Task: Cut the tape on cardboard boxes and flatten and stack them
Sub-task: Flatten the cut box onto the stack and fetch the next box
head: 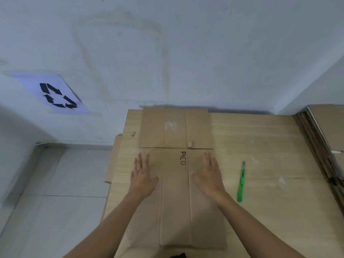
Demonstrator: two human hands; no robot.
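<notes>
A brown cardboard box (176, 202) printed "PICO" lies flattened on the wooden table (270, 146), its flaps spread toward the wall. My left hand (142, 176) rests palm down on the box's left panel, fingers apart. On the right panel my right hand (210, 175) presses flat the same way. Neither hand grips anything. A green utility knife (241, 183) lies on the table just right of the box, a short way from my right hand.
A stack of flattened cardboard (323, 138) stands along the table's right edge. Another cardboard piece (113, 161) sticks out past the table's left edge. A recycling sign (55, 94) hangs on the white wall. Grey tiled floor (55, 202) lies to the left.
</notes>
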